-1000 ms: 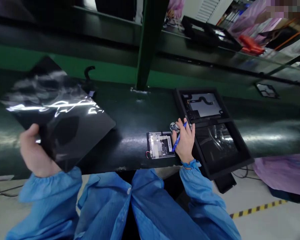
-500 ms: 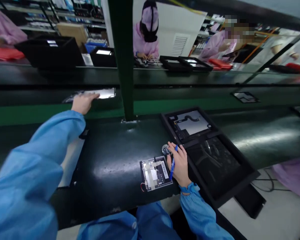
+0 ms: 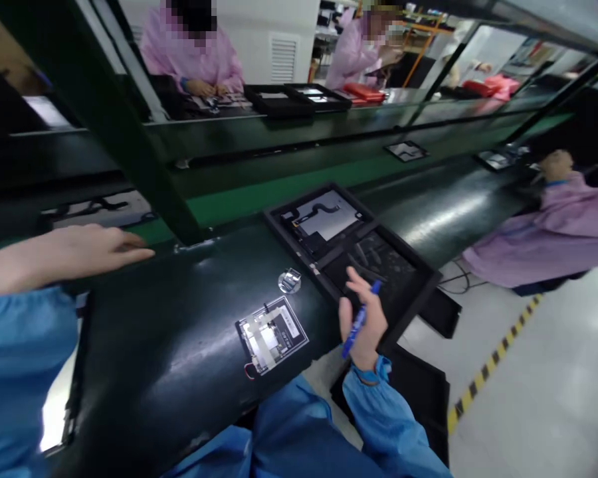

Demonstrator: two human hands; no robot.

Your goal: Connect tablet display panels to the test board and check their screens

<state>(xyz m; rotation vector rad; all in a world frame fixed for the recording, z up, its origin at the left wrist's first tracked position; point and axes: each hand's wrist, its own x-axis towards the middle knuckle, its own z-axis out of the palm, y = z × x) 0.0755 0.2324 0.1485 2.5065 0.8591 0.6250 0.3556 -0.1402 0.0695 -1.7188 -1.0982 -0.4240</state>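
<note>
My left hand point(image 3: 70, 255) reaches over the left part of the dark bench point(image 3: 194, 305) with its fingers stretched out, holding nothing. Just beyond it lies a flat silvery panel with a black cable point(image 3: 102, 209). A blue pen point(image 3: 355, 330) rests in my right hand point(image 3: 367, 318), tucked across the fingers, while the thumb and forefinger stand apart. That hand hovers by the near side of a two-part black tray point(image 3: 323, 265). Left of it lie a small round shiny piece point(image 3: 290, 281) and a tablet-like device with exposed circuitry and tape strips point(image 3: 272, 336).
The tray's far compartment holds a panel with a black flex cable point(image 3: 329, 216). A green post point(image 3: 114, 139) rises behind my left hand. Another panel point(image 3: 406, 151) lies on the green strip. A co-worker's hand point(image 3: 557, 164) is at far right; other people sit across the bench.
My left hand has come off the silvery panel and moved left and nearer. My right hand has moved away from the round piece, towards the tray, keeping the pen. The view has turned right.
</note>
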